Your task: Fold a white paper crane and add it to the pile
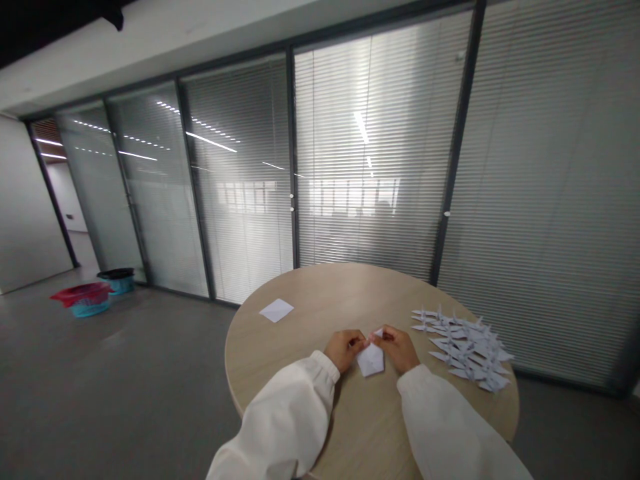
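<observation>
Pale, matte wood-grain round table (310, 293) carries everything. Nearest, cream fabric sleeves (290, 407) lead to the left hand (344, 348) and right hand (399, 347). The hands are drawn close together, fingertips pinching the upper tip of a small white kite-shaped folded paper (371, 361) lying flat between them. A clean fold here likely needs the edges matched at the tip before the crease is pressed, as thin paper slips. Right of that paper spreads a cluster of spiky white paper cranes (465, 350). Left and beyond it lies a flat white square sheet (277, 310). Far behind it stands a glass wall with grey slatted blinds (380, 167).
</observation>
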A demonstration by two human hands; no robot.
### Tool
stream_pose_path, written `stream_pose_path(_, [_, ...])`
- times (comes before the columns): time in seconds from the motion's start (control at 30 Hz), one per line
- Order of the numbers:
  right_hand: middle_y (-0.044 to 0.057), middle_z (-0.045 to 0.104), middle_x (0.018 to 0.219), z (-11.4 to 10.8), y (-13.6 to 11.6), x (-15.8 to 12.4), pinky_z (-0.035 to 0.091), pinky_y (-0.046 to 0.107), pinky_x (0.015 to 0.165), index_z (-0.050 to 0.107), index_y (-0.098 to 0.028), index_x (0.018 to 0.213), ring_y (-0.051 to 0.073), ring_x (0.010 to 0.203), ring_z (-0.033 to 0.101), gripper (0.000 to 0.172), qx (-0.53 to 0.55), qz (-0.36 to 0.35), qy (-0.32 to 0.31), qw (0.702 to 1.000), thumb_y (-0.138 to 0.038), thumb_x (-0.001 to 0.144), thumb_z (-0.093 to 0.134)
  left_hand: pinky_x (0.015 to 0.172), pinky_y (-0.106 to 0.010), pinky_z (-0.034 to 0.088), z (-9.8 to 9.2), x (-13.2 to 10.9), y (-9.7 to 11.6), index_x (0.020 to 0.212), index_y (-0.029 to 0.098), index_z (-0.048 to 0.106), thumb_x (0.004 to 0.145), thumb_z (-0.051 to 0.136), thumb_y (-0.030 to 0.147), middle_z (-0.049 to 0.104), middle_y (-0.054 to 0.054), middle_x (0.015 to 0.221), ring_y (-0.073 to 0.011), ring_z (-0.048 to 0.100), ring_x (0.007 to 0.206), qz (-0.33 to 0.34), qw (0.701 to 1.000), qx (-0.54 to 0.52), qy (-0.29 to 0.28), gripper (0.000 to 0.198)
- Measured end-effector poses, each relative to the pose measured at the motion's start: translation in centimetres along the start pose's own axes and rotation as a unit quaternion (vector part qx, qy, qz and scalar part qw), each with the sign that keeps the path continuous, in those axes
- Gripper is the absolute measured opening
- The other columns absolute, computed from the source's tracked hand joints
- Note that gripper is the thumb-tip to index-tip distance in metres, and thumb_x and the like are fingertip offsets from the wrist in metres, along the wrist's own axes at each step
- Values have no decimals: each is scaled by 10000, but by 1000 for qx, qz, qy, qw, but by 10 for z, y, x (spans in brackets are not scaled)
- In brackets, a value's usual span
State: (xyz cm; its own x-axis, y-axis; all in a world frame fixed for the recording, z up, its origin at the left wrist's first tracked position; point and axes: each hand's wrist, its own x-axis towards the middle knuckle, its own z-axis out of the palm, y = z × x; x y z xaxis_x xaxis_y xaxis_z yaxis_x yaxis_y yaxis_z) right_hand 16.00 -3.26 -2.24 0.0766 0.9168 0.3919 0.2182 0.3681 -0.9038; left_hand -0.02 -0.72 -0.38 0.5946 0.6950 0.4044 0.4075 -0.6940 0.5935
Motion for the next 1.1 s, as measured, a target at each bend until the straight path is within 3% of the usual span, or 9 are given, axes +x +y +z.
stream_pose_path(0.27, [41, 623, 641, 0, -2, 2, 419, 248, 534, 627, -141, 717, 178, 622, 553, 385, 32, 5, 34, 999, -506, 648, 527, 536, -179, 325, 1, 1, -2, 723, 128, 590, 765, 385, 378, 538, 6, 607, -85, 437, 569, -18, 1000, -1, -3, 326])
stream_pose_path(0.47, [34, 617, 606, -3, -4, 0, 418, 235, 535, 643, -145, 673, 160, 589, 538, 370, -33, -30, 62, 997, -493, 663, 518, 524, -174, 317, 1, 0, -1, 730, 130, 587, 760, 398, 378, 539, 11, 610, -80, 436, 559, -19, 1000, 0, -7, 314])
stream_pose_path(0.7, [50, 634, 665, -1, -4, 2, 438, 247, 532, 645, -145, 741, 178, 614, 555, 419, 5, 12, 64, 998, -522, 677, 474, 526, -174, 318, 1, 0, -1, 717, 131, 584, 760, 398, 371, 539, 11, 604, -84, 443, 566, -19, 1000, 0, -4, 307])
stream_pose_path(0.9, [22, 610, 559, -4, -10, 0, 414, 237, 515, 660, -161, 687, 162, 553, 532, 372, -22, 5, 108, 994, -491, 669, 490, 529, -182, 323, 1, 0, 1, 721, 134, 589, 754, 404, 377, 539, 9, 602, -89, 447, 569, -25, 1000, -7, -13, 307])
stream_pose_path(1.0, [19, 608, 548, -7, -6, 1, 407, 234, 498, 655, -164, 664, 157, 536, 530, 357, -30, 4, 134, 991, -478, 671, 486, 545, -186, 337, 1, -1, 2, 761, 136, 587, 748, 417, 380, 550, 7, 633, -88, 452, 577, -34, 999, -33, -12, 298])
stream_pose_path(1.1, [26, 615, 563, -10, 1, 3, 416, 244, 488, 646, -164, 666, 166, 545, 543, 381, -23, 9, 156, 987, -497, 677, 461, 572, -187, 353, 1, -1, 3, 888, 159, 564, 660, 549, 363, 560, 13, 691, -91, 470, 612, -38, 997, -68, -21, 306])
